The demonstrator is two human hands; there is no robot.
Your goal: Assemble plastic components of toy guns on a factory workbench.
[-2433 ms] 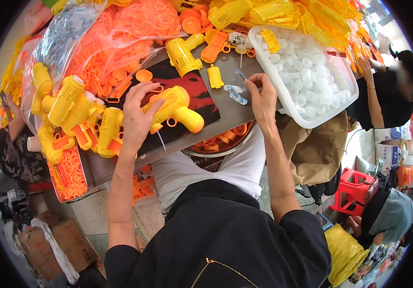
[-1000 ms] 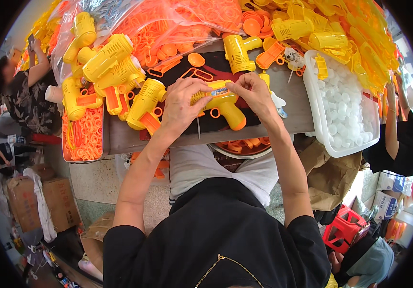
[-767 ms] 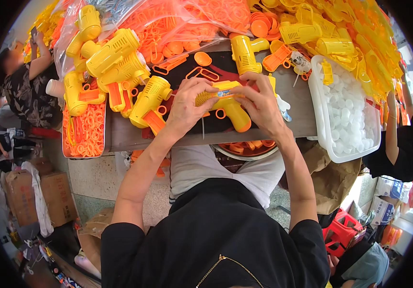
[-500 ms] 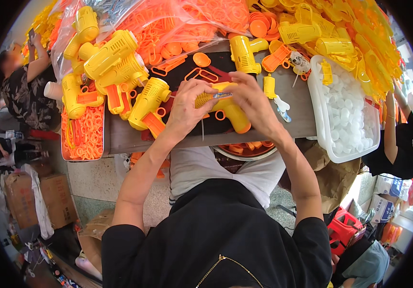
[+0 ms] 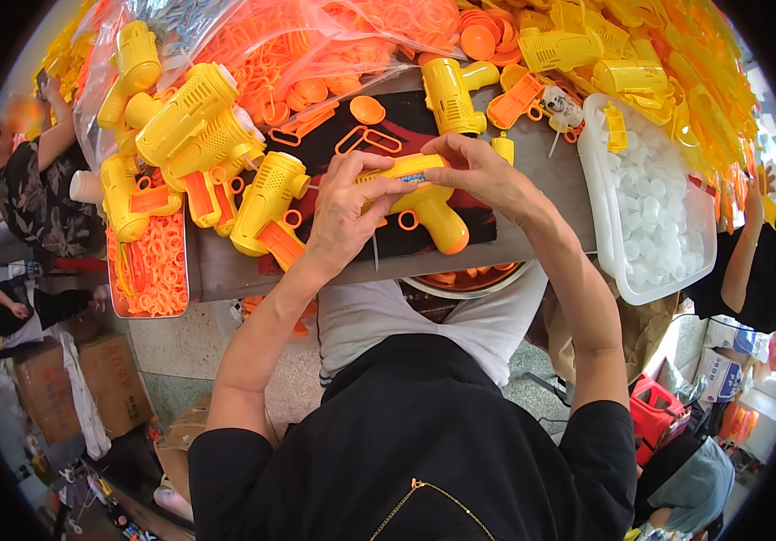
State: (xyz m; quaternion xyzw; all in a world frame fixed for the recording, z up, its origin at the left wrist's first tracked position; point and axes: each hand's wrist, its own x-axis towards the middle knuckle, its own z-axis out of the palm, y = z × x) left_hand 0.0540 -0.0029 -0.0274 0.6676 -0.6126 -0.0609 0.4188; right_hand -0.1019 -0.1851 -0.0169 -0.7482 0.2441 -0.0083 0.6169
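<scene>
Both my hands hold one yellow toy gun (image 5: 424, 203) over the black mat (image 5: 406, 117) on the grey table. My left hand (image 5: 347, 212) grips its body from the left, fingers across the top. My right hand (image 5: 478, 171) pinches the top of the barrel from the right. The gun's handle points down toward me and an orange trigger ring shows below it. A pile of finished yellow guns with orange parts (image 5: 194, 149) lies just left of my left hand.
Clear bags of orange rings (image 5: 316, 41) sit behind the mat. A white tray of white round pieces (image 5: 654, 203) stands at the right. Loose yellow shells (image 5: 640, 54) heap at the back right. An orange-ring tray (image 5: 149, 270) is at the left. Other people sit left and right.
My right hand came back from the white tray side to the gun and now holds it with the left. The gun has been turned slightly in my hands over the mat.
</scene>
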